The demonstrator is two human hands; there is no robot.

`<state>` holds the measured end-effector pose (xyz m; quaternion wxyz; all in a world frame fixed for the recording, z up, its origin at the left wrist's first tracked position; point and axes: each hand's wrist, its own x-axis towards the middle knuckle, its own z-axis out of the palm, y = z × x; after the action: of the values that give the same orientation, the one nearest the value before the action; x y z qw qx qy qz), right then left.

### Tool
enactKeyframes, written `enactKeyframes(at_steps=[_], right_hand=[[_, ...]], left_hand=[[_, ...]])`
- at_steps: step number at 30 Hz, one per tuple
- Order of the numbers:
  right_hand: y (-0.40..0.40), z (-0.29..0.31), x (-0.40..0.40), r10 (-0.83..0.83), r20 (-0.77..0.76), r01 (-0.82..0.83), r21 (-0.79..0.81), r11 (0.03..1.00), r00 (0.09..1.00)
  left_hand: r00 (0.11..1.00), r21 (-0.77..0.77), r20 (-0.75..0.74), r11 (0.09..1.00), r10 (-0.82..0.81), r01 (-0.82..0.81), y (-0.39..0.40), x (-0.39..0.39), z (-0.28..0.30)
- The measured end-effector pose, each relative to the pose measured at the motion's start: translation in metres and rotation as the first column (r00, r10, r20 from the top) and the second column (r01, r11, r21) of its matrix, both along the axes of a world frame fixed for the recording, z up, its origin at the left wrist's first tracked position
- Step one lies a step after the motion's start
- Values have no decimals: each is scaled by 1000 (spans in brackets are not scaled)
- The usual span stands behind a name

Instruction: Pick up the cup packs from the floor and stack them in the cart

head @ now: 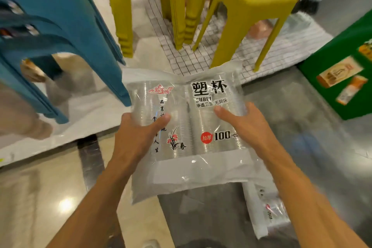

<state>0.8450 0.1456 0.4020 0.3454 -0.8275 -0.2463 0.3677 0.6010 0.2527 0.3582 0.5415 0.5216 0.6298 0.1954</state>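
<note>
Both hands are gripping a clear cup pack (187, 127) off the floor, the left hand (138, 137) on its left edge, the right hand (247, 125) on its right, thumbs pressing its printed front. Beyond the pack, yellow stools (247, 6) are standing; left of it a blue stool (60, 36); another pack (267, 211) is lying below it.

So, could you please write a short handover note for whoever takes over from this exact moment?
Left hand: grips the left side of the cup pack, thumb on top.
Right hand: grips the pack's right side, thumb on top.
The pack is held in the air in front of the yellow stools and the blue stool.
A second pack lies lower down, near the right forearm; what it rests on is unclear.
Done: one pack picked up.
Left: place it in the cart, which I cannot make out here, then fetch any remaining packs.
</note>
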Motion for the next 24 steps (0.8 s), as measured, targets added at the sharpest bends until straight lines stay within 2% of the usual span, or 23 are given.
enactKeyframes(at_steps=[7, 12, 15, 19, 24], right_hand=[[66, 291, -64, 136, 96, -150, 155, 977, 986], [93, 453, -136, 245, 105, -265, 273, 925, 964], [103, 514, -196, 317, 175, -356, 288, 889, 932], [119, 561, -277, 414, 179, -451, 334, 828, 893], [146, 590, -386, 553, 213, -589, 388, 709, 806]], left_hand=[[996, 183, 75, 981, 56, -68, 51, -74, 300], [983, 258, 90, 949, 163, -181, 57, -159, 462], [972, 294, 43, 927, 229, -232, 48, -224, 532], [951, 343, 68, 888, 302, -306, 26, -312, 598], [876, 384, 64, 798, 478, -464, -4, -421, 636]])
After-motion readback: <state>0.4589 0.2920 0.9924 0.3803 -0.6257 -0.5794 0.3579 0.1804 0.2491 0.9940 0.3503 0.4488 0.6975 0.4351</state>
